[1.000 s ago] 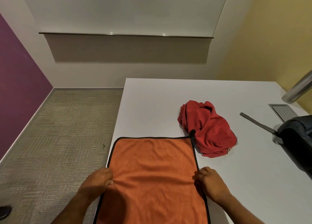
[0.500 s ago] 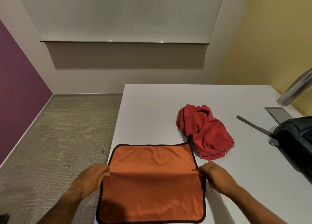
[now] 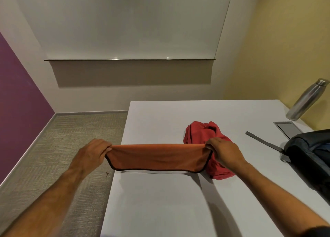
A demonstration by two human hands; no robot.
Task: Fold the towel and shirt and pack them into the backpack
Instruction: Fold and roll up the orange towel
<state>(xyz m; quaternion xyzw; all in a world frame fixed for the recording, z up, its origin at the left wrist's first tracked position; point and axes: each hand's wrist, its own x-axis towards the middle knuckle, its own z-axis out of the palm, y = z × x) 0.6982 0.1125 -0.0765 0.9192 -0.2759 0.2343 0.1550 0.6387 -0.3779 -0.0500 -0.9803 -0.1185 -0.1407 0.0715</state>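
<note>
- Orange microfibre towel with black edging (image 3: 157, 158): held doubled over in the air above the white table (image 3: 160, 201), fold line at the top, hem hanging just above the surface.
- Left hand (image 3: 92, 152) and right hand (image 3: 223, 152): each pinched shut on one end of the fold.
- Crumpled red shirt (image 3: 201, 131): lying unfolded just behind the towel.
- Dark backpack (image 3: 310, 158): set at the right edge; nothing is seen packed yet.
- Judged early: one towel fold made; the shirt and the packing remain.

Probably office: whiteboard (image 3: 125, 22), white table (image 3: 160, 201)
</note>
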